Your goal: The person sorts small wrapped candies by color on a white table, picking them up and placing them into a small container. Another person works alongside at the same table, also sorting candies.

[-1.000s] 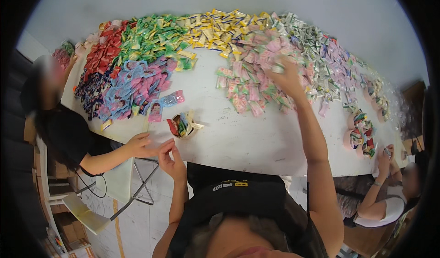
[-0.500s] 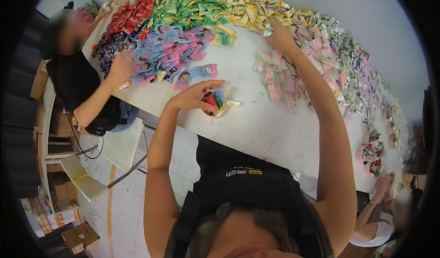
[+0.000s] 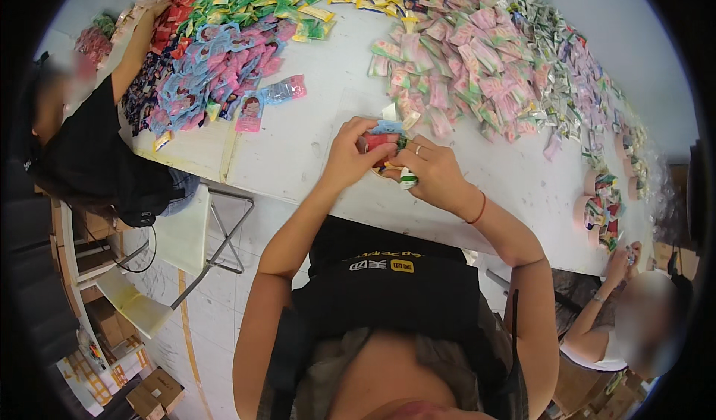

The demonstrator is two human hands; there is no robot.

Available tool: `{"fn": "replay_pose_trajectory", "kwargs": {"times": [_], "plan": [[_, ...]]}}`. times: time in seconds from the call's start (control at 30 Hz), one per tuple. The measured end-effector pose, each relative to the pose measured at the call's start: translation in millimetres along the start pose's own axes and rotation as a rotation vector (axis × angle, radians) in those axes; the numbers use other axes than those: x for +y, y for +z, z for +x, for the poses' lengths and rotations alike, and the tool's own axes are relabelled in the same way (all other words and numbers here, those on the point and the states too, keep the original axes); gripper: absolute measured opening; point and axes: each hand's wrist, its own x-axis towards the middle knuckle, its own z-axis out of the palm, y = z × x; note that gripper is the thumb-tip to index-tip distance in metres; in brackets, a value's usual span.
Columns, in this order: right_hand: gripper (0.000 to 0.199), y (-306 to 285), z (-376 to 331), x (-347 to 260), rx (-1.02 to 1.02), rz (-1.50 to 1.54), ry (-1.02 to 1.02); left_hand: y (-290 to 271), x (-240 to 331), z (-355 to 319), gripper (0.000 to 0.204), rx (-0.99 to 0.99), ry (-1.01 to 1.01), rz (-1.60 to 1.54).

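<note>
packets in red, blue and green are bunched between our two hands, over the white table near its front edge. our left hand cups the bunch from its left, thumb across the red one; we cannot tell whether its fingers grip or only rest there. our right hand curls its fingers round a white-and-green packet at the bunch's right. beyond, we have a pink-and-green heap and, farther left, a blue-and-pink heap. at our far right, filled pink tubs stand near a co-worker's hands.
</note>
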Motion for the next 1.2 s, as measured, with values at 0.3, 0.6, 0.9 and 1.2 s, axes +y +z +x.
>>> {"fn": "replay_pose_trajectory", "kwargs": {"times": [0.3, 0.6, 0.9, 1.2], "plan": [[0.044, 24, 5, 0, 0.160, 0.071, 0.261, -9, 18, -7, 0.059, -0.165, 0.080, 0.191], [0.041, -6, -13, -10, 0.086, 0.577, 0.598, 8, 21, -6, 0.048, 0.013, 0.086, 0.221], [0.018, 13, -23, 2, 0.215, 0.110, 0.159, -9, 18, -4, 0.054, -0.139, 0.090, 0.244], [0.011, -1, -15, 0, 0.134, 0.386, 0.359, -9, 22, -13, 0.050, -0.162, 0.053, 0.049]]}}
